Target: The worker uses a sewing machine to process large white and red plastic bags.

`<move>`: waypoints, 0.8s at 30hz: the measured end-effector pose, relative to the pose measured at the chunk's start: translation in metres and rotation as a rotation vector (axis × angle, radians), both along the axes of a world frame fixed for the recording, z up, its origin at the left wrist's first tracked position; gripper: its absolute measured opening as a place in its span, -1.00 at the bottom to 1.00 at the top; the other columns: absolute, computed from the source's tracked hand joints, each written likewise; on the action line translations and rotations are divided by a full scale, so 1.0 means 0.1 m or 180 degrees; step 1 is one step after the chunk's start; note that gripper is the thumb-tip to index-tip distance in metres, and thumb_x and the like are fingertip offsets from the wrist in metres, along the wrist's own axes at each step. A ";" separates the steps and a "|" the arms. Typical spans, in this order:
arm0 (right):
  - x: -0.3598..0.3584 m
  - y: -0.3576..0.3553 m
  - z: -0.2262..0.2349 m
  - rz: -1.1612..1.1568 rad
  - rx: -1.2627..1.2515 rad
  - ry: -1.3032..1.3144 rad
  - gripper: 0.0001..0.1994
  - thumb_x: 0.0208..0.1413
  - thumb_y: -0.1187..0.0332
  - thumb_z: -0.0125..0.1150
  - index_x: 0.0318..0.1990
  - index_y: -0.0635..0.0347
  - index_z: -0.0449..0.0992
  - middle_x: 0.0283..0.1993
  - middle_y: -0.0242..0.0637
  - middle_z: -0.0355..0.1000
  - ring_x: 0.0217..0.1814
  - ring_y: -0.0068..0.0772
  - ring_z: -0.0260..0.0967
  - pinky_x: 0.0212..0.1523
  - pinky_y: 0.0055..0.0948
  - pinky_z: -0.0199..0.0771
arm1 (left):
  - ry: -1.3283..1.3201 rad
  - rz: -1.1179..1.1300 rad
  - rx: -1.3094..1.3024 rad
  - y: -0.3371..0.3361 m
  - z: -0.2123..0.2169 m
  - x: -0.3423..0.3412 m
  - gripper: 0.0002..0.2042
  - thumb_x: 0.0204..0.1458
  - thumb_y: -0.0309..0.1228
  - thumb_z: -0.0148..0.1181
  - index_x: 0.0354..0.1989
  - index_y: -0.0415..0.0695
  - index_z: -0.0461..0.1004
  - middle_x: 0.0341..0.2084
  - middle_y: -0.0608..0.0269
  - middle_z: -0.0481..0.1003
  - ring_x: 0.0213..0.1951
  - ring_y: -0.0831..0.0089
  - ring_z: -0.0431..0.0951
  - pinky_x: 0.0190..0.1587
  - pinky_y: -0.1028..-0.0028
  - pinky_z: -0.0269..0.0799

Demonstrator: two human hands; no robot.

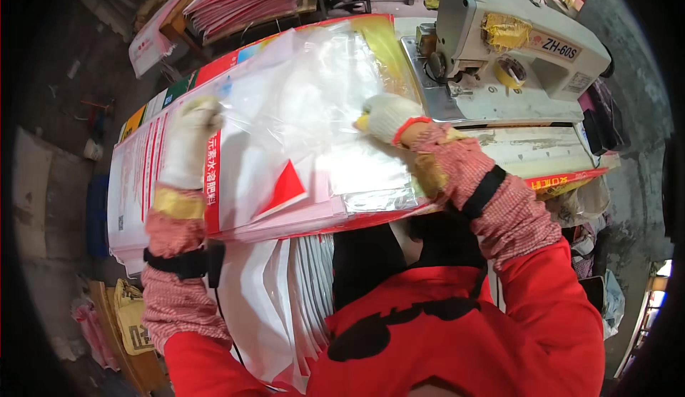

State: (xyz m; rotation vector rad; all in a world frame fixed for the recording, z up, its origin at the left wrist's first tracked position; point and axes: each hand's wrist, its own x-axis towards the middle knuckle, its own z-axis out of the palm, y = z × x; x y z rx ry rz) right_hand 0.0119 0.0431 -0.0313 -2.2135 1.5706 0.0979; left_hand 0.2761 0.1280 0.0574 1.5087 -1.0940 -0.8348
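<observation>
A stack of printed white-and-red sacks (160, 161) lies across the table in front of me. Clear plastic film (314, 76), wrinkled and shiny, is spread over the sacks. My left hand (196, 118), in a pale glove, is over the left part of the stack. Its fingers look curled, but motion blurs them and what they hold is unclear. On the right side of the film is my right hand (389, 117), gloved with yellow fingertips. Its fingers are pinched together at the film. A folded sack corner shows a red triangle (287, 186) near the front edge.
To the right stands a white sewing machine (514, 40) with a tape roll (509, 72) on it. More sacks are piled (242, 1) at the back left. White sacks (264, 304) hang or stand below the table edge, beside my legs. A wooden stool (132, 340) is at lower left.
</observation>
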 end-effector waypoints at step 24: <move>0.63 -0.10 -0.14 0.0705 -0.0802 -0.1048 -0.73 0.15 0.18 -0.01 -0.07 0.06 0.46 -0.15 -0.32 0.45 -0.17 -0.35 0.38 -0.16 -0.38 0.38 | -0.1240 -0.0088 -0.0733 1.36 0.90 0.02 -0.90 -0.07 -0.64 0.18 -0.42 -0.22 0.39 -0.50 0.27 0.47 -0.47 0.59 0.43 -0.40 0.58 0.37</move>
